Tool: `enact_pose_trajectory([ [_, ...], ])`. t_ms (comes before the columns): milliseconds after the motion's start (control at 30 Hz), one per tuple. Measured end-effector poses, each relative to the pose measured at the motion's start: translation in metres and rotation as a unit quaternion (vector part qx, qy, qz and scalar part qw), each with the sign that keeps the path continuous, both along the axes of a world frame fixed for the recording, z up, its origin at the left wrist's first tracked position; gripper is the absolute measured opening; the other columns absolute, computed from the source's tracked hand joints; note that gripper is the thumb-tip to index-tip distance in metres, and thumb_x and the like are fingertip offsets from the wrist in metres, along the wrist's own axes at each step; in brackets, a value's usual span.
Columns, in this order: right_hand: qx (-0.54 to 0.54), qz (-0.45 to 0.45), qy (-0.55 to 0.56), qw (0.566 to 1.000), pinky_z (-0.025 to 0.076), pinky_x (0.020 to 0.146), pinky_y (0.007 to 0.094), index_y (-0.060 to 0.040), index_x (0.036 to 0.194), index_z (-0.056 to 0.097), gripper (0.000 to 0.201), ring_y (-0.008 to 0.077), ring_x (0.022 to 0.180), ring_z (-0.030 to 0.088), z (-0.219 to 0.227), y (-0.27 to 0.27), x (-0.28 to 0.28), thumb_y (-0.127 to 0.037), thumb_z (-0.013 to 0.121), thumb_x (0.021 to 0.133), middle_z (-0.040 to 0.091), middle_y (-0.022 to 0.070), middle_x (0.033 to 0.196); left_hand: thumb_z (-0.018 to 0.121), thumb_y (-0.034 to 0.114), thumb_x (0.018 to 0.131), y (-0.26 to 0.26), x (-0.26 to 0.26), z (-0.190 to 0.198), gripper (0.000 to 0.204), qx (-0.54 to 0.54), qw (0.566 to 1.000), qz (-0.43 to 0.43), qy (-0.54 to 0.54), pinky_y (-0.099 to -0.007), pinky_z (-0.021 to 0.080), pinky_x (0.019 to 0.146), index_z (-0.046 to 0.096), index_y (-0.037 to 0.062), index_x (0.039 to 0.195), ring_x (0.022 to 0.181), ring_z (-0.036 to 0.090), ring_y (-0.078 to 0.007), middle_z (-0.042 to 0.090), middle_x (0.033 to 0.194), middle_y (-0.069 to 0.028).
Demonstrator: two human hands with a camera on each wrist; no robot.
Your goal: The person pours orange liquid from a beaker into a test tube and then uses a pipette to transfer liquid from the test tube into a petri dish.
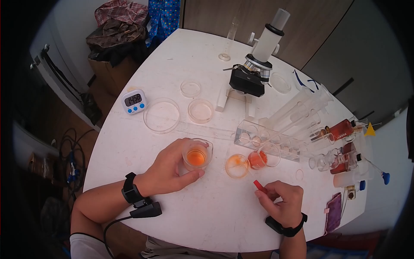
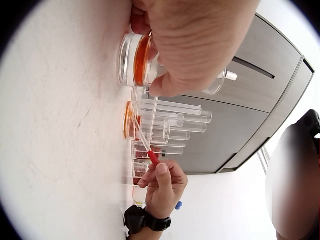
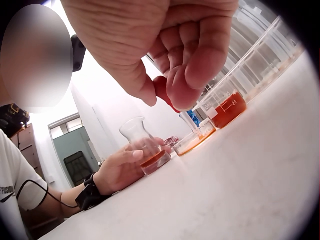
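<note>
My left hand [image 1: 166, 168] curls around a small glass flask [image 1: 196, 158] with a flared lip. It stands on the table with a shallow layer of orange liquid inside. My right hand [image 1: 284, 199] pinches the red bulb of a dropper [image 1: 259, 186] between thumb and fingers. Its clear stem slants down into a shallow petri dish [image 1: 236, 176] that contains orange liquid. Close beside the dish is a small graduated beaker [image 3: 231, 111] of red-orange liquid, with a "20" mark on its side.
Behind the dish lies a clear test tube rack [image 1: 267, 140]. A microscope [image 1: 258, 60] stands at the back. Empty petri dishes [image 1: 161, 132] and a timer [image 1: 134, 102] reading 14:58 sit at left. Large test tubes [image 1: 297, 108] and dark red bottles [image 1: 341, 129] crowd the right side.
</note>
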State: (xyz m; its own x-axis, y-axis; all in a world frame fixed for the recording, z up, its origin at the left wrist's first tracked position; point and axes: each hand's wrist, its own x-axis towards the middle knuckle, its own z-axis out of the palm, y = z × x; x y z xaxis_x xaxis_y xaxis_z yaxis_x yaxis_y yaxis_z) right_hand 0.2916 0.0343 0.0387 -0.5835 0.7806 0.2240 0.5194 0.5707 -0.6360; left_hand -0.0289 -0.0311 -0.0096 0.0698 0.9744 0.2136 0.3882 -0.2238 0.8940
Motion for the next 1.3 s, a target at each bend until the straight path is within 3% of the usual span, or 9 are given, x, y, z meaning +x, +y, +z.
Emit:
enact_pose_trajectory([
  [700, 0.092, 0.034, 0.019, 0.995, 0.045, 0.046, 0.0269, -0.0022, 0.075, 0.069, 0.015, 0.0153, 0.046, 0.061, -0.001, 0.001, 0.002, -0.001, 0.082, 0.082, 0.065, 0.0059, 0.062, 0.079, 0.014, 0.089, 0.0, 0.0, 0.001, 0.051, 0.0, 1.0, 0.0, -0.005, -0.041, 0.046, 0.109, 0.058, 0.0057, 0.135, 0.125, 0.061, -0.0315, 0.065, 0.135, -0.0148],
  [1300, 0.08, 0.056, 0.022, 0.995, 0.047, 0.047, 0.0289, 0.0006, 0.085, 0.072, 0.01, 0.0207, 0.05, 0.062, -0.005, 0.011, -0.005, -0.001, 0.081, 0.087, 0.068, 0.0101, 0.068, 0.079, 0.013, 0.088, 0.0, 0.0, 0.001, 0.051, 0.004, 1.0, 0.003, -0.014, -0.04, 0.047, 0.108, 0.059, 0.0056, 0.135, 0.123, 0.062, -0.0313, 0.065, 0.133, -0.0147],
])
